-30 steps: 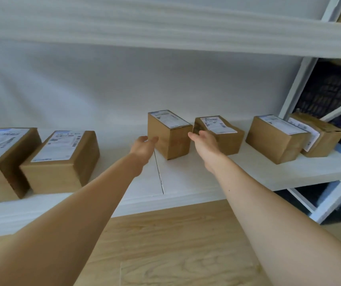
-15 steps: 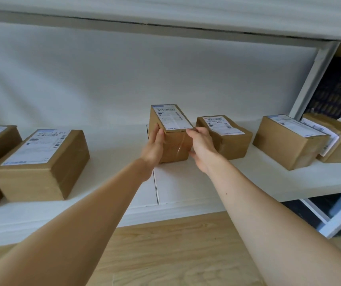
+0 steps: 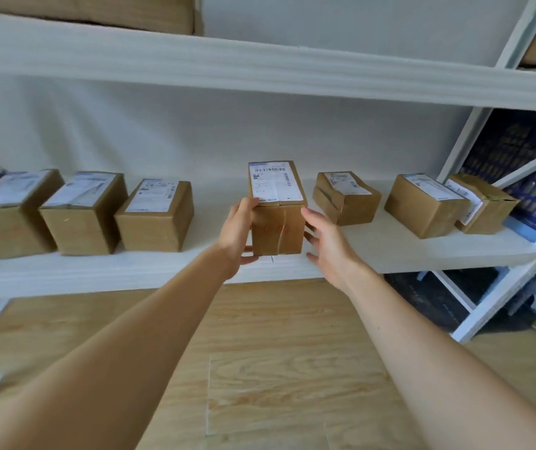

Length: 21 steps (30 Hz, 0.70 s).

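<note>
Cardboard parcel point(image 3: 278, 228) stands upright at the front edge of the white shelf point(image 3: 373, 251), apart from the neighbouring boxes. Left hand point(image 3: 235, 235) grips its left side, fingers curled round. Right hand point(image 3: 328, 245) is spread wide, not gripping, just beside the right face. Looks light and stiff, tape slick — clamp both side faces, below the shipping label point(image 3: 274, 181).

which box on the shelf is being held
The tall middle box, the only one the left hand grips, with the right hand open beside it; the rest sit untouched.
</note>
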Available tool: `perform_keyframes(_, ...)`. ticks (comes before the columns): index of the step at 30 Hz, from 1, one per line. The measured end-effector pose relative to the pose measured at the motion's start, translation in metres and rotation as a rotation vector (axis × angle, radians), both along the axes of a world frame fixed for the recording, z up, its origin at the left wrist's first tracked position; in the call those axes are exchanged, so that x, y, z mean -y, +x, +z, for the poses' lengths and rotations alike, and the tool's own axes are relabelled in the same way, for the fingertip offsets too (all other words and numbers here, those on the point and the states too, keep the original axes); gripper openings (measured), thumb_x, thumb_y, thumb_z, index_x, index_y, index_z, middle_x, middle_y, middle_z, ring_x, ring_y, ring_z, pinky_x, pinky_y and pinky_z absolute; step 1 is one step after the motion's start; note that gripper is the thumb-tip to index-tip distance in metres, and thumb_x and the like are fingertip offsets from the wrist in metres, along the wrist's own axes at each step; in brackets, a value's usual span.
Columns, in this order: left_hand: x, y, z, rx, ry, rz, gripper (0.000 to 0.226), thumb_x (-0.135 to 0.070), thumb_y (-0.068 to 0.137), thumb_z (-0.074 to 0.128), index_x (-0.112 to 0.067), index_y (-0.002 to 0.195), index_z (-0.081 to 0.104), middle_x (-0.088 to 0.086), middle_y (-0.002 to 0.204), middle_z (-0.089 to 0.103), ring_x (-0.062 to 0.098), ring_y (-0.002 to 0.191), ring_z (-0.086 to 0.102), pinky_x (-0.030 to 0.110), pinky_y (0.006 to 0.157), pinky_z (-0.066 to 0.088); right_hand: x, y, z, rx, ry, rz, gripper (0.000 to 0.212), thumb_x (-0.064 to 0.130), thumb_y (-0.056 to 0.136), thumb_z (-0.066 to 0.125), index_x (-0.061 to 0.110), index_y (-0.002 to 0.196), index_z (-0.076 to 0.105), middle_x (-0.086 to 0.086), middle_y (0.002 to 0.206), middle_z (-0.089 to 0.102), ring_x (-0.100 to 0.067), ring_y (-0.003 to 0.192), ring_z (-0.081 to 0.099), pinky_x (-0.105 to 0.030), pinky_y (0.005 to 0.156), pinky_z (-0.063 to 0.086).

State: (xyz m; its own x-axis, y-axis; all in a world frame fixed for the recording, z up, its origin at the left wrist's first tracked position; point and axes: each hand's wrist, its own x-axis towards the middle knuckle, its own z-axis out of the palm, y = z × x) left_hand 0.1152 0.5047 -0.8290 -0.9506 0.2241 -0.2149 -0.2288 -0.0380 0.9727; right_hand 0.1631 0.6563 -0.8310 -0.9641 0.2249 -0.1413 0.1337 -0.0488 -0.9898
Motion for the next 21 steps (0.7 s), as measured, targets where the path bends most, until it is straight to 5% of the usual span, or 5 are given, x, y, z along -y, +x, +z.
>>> perform_keyframes(4,0.052,0.052,-0.004,0.026,-0.012,-0.06,0.049,-0.059,0.095,0.044,-0.031,0.135,0.049,0.003,0.135,0.057,0.032,0.11,0.062,0.039,0.085,0.051,0.045,0.045,-0.008,0.052,-0.208,-0.002,0.052,0.063,0.097,0.04,0.035,0.137,0.056,0.011,0.144,0.053,-0.021,0.134,0.044,-0.052,0.112,0.03)
perform_keyframes(11,0.114,0.114,-0.025,0.113,0.018,-0.186,0.044,-0.064,0.091,0.046,-0.039,0.126,0.054,-0.005,0.13,0.06,0.025,0.103,0.064,0.037,0.085,0.049,0.099,0.1,-0.02,0.107,-0.211,-0.076,0.031,0.05,0.099,0.045,0.031,0.11,0.066,0.01,0.123,0.064,-0.019,0.108,0.057,-0.048,0.098,0.048)
perform_keyframes(15,0.122,0.127,-0.037,0.121,-0.066,-0.21,0.128,-0.104,0.045,0.048,-0.038,0.153,0.031,-0.002,0.155,0.041,0.028,0.133,0.048,0.044,0.096,0.049,0.111,0.118,-0.029,0.134,-0.139,-0.078,0.03,0.047,0.099,0.043,0.03,0.106,0.066,0.015,0.094,0.072,-0.016,0.089,0.063,-0.037,0.078,0.049)
perform_keyframes(17,0.118,0.131,-0.043,0.091,-0.116,-0.219,0.145,-0.11,0.031,0.038,-0.037,0.156,0.026,0.0,0.158,0.037,0.03,0.135,0.045,0.042,0.091,0.05,0.112,0.124,-0.033,0.139,-0.124,-0.103,0.032,0.047,0.102,0.041,0.029,0.116,0.064,0.015,0.091,0.07,-0.014,0.087,0.063,-0.033,0.073,0.049)
perform_keyframes(21,0.105,0.139,-0.056,0.064,-0.152,-0.19,0.112,-0.101,0.064,0.014,-0.032,0.151,0.035,-0.003,0.143,0.049,0.024,0.121,0.053,0.039,0.089,0.046,0.103,0.13,-0.051,0.141,-0.123,-0.144,0.029,0.022,0.107,0.037,0.035,0.125,0.056,0.013,0.101,0.067,-0.014,0.086,0.063,-0.028,0.074,0.048)
